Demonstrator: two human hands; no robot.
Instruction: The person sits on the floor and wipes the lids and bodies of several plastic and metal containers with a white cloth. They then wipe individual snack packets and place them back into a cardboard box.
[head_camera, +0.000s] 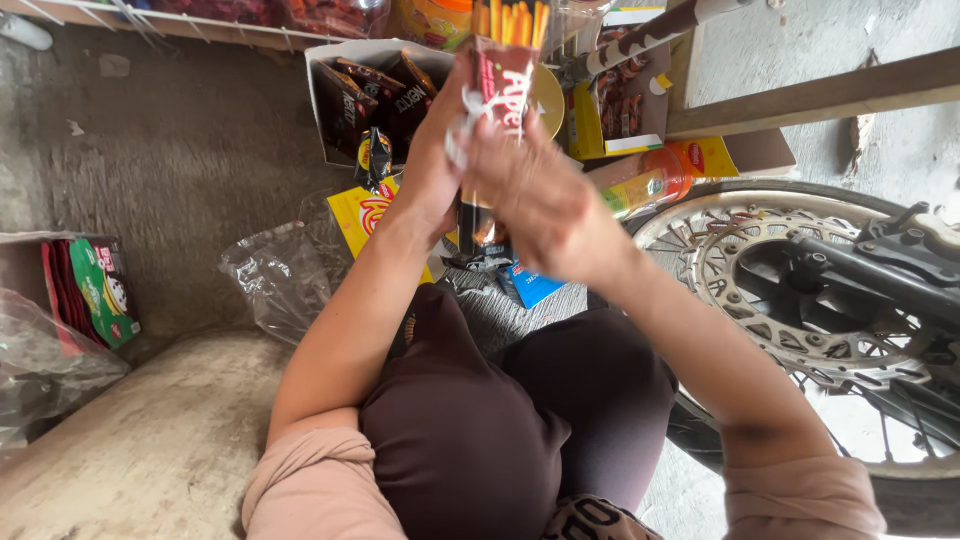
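Both my hands are raised in front of me, gripping a strip of red snack packets (503, 72) with pictures of biscuit sticks. My left hand (432, 160) holds the strip from the left side and behind. My right hand (530, 190) closes over its lower end, fingers pinching the white plastic edge. The strip hangs above my knees in dark trousers. Just beyond it stands an open white carton (325, 75) filled with dark brown sachets (370, 95).
A motorcycle wheel (800, 300) with a brake disc stands close on the right. Crumpled clear plastic bags (280, 275) lie at left, with a box of green and red packets (100, 290). Yellow and blue packets, an orange bottle (645, 180) and wooden planks surround the carton.
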